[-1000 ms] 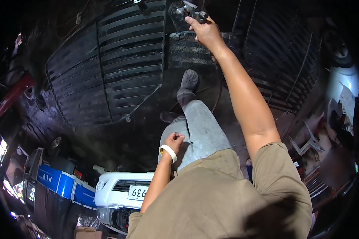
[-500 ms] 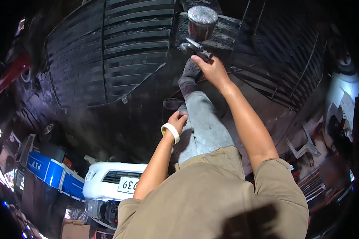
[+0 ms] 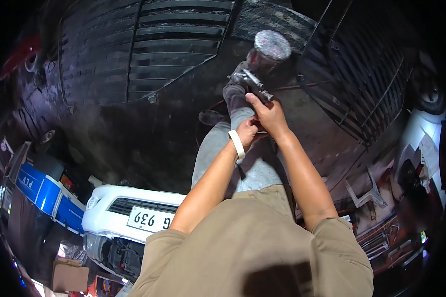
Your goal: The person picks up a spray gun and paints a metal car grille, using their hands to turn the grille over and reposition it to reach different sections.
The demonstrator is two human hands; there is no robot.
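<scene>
My right hand (image 3: 268,115) grips a paint spray gun (image 3: 255,83) with a round metal cup (image 3: 271,47) on top, held just in front of my grey trouser legs. My left hand (image 3: 247,131), a white band on its wrist, has come up under the right hand and touches the gun's base; what its fingers hold is hidden. The gun hangs over a dark, paint-stained floor.
Black slatted vehicle panels lie on the floor at upper left (image 3: 143,49) and at right (image 3: 361,84). A white car front with a number plate (image 3: 134,218) and a blue and white vehicle (image 3: 45,193) stand at lower left. Clutter (image 3: 381,198) lies at right.
My right hand has brought the spray gun down and closer to my body. My left hand has risen from my thigh to meet the right hand at the gun.
</scene>
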